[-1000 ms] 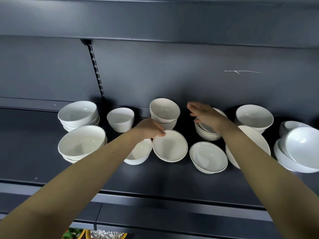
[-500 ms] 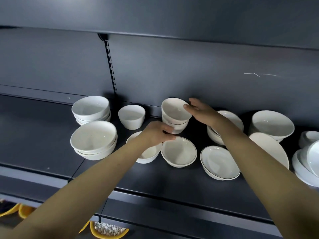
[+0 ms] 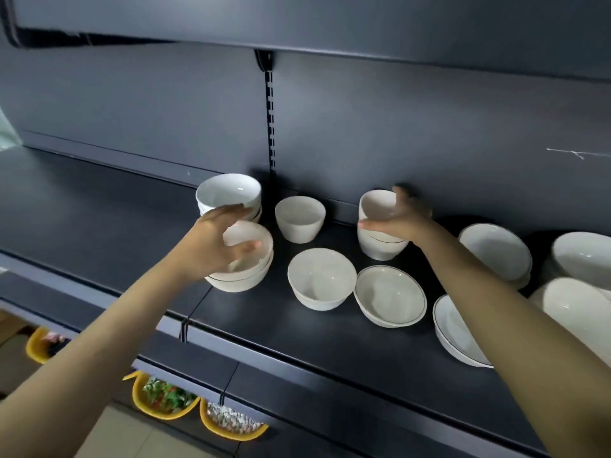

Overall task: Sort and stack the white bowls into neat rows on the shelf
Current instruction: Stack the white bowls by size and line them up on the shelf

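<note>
Currently your right hand [image 3: 396, 221] grasps the top deep bowl [image 3: 377, 206] of a stack at the back of the shelf [image 3: 330, 352], thumb on the near rim and fingers over the far rim. Your left hand [image 3: 211, 249] arches over the front-left stack [image 3: 241, 276]; I cannot tell whether it grips. A single deep bowl [image 3: 299, 218], probably the match, stands left of your right hand, between both hands.

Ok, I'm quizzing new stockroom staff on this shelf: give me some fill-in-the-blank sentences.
The right hand grips the ___ bowl of a back stack.
The left hand is spread over the front stack on the ___.
The bins under the shelf are ___.
Missing: top; left; yellow.
</note>
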Motion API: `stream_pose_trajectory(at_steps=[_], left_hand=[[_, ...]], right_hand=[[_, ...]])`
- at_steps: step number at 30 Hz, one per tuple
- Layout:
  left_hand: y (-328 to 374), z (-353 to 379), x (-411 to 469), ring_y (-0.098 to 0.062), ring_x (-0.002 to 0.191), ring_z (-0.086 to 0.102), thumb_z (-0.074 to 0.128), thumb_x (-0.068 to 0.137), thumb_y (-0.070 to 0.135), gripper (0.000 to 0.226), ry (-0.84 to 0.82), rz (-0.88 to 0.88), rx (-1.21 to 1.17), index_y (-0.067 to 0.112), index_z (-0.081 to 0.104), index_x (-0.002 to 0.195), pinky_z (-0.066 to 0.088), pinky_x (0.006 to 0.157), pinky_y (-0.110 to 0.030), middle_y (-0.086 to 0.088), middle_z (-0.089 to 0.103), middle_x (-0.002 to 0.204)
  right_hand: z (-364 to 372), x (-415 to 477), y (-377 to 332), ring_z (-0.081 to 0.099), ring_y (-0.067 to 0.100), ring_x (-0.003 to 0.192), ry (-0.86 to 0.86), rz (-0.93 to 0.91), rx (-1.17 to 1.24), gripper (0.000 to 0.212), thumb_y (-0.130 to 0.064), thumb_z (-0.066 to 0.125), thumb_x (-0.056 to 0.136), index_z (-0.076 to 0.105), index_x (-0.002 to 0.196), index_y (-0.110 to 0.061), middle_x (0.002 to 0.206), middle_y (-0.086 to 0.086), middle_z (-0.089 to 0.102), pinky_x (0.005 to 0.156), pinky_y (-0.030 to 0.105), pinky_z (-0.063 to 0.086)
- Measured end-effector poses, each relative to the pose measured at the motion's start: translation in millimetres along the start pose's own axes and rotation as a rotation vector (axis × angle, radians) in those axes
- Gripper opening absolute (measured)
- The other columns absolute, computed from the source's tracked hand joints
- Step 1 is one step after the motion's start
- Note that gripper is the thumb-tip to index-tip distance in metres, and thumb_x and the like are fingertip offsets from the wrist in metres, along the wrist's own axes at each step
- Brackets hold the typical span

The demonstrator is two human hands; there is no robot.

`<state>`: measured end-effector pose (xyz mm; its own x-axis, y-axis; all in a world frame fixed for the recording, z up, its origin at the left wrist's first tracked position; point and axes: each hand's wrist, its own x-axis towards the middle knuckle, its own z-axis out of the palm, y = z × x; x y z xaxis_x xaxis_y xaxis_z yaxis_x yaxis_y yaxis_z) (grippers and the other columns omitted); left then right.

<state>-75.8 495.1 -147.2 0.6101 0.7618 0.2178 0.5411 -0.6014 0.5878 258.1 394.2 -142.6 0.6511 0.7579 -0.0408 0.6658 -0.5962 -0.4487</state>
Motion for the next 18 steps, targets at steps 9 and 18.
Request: stream_pose_trajectory(at_steps=[9, 18], left_hand=[[-39.3, -2.1, -10.2, -0.007, 0.140, 0.024, 0.079, 0.074, 0.048, 0.101, -0.030, -0.058, -0.240, 0.035, 0.017, 0.153, 0.024, 0.109, -0.025, 0.009, 0.026, 0.155], [-89.1, -2.0, -23.1, 0.009, 0.129, 0.039, 0.084, 0.057, 0.059, 0.125, -0.279, 0.034, -0.577, 0.039, 0.004, 0.151, 0.042, 0.098, -0.011, 0.029, 0.034, 0.141]], right_hand=[[-0.7, -30.5, -34.3, 0.037, 0.027, 0.134, 0.260, -0.046, 0.112, 0.092, -0.065, 0.081, 0.053, 0.045, 0.128, -0.024, 0.138, 0.001, 0.045, 0.110, 0.038, 0.030], [15.4, -95.6, -130.2, 0.034, 0.019, 0.128, 0.153, -0.251, 0.270, 0.080, -0.056, 0.084, 0.056, 0.043, 0.123, -0.038, 0.128, -0.011, 0.039, 0.097, 0.032, 0.036]])
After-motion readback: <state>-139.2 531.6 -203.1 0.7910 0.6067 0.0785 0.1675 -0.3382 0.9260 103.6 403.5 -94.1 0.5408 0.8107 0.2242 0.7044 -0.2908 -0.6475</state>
